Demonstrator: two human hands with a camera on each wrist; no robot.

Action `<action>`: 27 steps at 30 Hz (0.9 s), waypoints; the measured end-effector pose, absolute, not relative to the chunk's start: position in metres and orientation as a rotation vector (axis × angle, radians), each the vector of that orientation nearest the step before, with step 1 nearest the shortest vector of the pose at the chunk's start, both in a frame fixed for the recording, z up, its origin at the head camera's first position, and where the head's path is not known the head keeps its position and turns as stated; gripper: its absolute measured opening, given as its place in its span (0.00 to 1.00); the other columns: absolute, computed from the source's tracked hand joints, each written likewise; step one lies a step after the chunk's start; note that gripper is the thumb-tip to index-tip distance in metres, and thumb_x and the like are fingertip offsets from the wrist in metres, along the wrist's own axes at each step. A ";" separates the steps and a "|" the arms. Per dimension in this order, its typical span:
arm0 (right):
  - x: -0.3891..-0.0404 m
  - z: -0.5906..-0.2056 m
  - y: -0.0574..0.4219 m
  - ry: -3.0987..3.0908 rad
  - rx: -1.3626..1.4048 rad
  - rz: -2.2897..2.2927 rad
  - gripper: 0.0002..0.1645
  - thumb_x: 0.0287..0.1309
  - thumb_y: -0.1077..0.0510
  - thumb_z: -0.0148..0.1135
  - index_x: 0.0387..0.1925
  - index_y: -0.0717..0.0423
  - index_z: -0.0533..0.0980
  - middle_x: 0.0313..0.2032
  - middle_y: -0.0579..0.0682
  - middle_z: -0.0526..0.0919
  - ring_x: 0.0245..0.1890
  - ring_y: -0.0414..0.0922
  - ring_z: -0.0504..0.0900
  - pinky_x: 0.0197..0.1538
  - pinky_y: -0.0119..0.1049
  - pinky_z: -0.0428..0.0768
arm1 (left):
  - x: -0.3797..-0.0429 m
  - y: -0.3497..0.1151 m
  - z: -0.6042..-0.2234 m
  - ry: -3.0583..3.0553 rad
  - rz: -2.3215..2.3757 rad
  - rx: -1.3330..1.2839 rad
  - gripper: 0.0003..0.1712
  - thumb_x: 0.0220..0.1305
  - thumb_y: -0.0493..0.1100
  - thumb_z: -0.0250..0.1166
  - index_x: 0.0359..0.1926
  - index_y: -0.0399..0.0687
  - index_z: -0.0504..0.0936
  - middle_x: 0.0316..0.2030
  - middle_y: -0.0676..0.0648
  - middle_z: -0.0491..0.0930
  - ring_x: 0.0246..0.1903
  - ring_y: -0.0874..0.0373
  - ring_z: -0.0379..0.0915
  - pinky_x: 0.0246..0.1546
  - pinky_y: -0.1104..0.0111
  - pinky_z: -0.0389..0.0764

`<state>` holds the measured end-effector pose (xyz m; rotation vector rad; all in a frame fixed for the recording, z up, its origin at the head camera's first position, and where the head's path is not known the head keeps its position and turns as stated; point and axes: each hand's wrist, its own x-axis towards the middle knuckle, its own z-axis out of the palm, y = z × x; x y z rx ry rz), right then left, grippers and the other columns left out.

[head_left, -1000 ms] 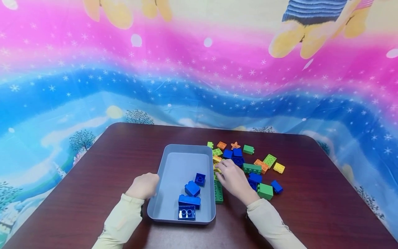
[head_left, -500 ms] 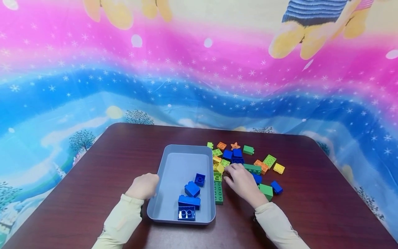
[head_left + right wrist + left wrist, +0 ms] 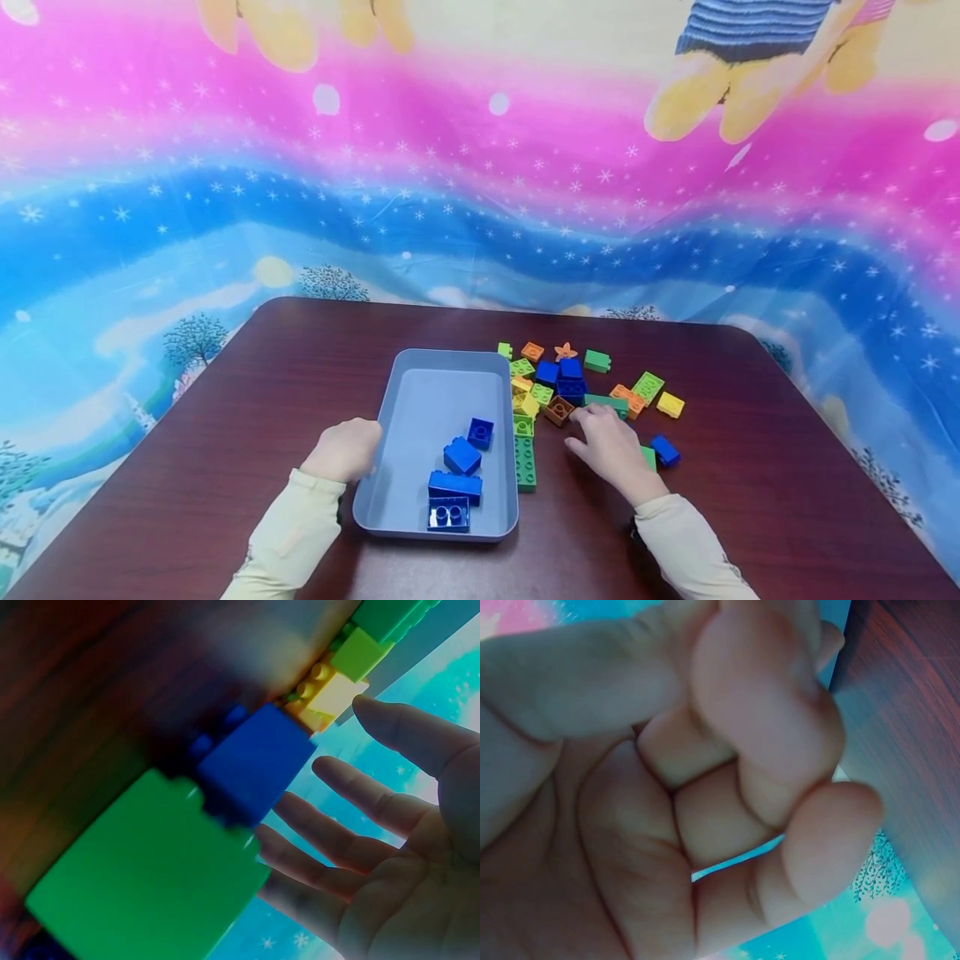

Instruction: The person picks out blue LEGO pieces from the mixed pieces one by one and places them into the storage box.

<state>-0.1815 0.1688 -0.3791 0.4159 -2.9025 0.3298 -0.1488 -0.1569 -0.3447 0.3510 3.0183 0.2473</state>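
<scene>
My left hand [image 3: 343, 450] rests against the left rim of the grey tray [image 3: 442, 392]; in the left wrist view its fingers [image 3: 765, 712] are curled and the palm holds nothing. Several blue toy building bricks [image 3: 462, 456] lie in the tray's near right part. Over the loose bricks to the tray's right is my right hand [image 3: 611, 446], fingers spread and nothing gripped. Near its fingertips sit a brown brick [image 3: 558, 411] and a long green brick [image 3: 606, 406]. A blue brick [image 3: 259, 761] and a large green brick [image 3: 150, 877] stand beside it in the right wrist view.
More bricks spread right of the tray: a yellow one [image 3: 671, 405], a lone blue one [image 3: 665, 451], an orange star-shaped piece [image 3: 565, 352] and stacked blue ones [image 3: 570, 371]. A long green brick [image 3: 525, 463] lies along the tray's right wall. A printed cloth hangs behind the brown table [image 3: 315, 358].
My right hand has moved right, away from the yellow bricks by the tray, uncovering the brown brick and covering blue ones. The left hand and tray stay nearly still.
</scene>
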 end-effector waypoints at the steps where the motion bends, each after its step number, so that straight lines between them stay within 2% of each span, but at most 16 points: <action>1: -0.181 -0.379 0.171 -2.911 0.411 0.332 0.19 0.47 0.57 0.68 0.41 0.64 0.81 0.41 0.62 0.84 0.43 0.57 0.78 0.37 0.52 0.85 | -0.149 -0.157 -0.344 3.019 0.247 0.355 0.06 0.44 0.28 0.66 0.20 0.38 0.76 0.16 0.42 0.81 0.15 0.54 0.74 0.20 0.60 0.80; 9: -0.181 -0.377 0.188 -2.981 0.357 0.344 0.22 0.48 0.56 0.67 0.44 0.65 0.79 0.45 0.66 0.82 0.45 0.59 0.78 0.39 0.53 0.85 | -0.149 -0.158 -0.345 3.017 0.256 0.352 0.07 0.44 0.27 0.65 0.20 0.38 0.76 0.16 0.42 0.81 0.14 0.53 0.74 0.20 0.60 0.80; 27: -0.177 -0.373 0.199 -3.077 0.343 0.343 0.26 0.47 0.52 0.68 0.46 0.64 0.79 0.42 0.63 0.84 0.38 0.55 0.81 0.40 0.52 0.84 | -0.150 -0.158 -0.346 3.022 0.261 0.354 0.07 0.44 0.27 0.66 0.20 0.38 0.76 0.18 0.41 0.81 0.16 0.53 0.74 0.20 0.60 0.80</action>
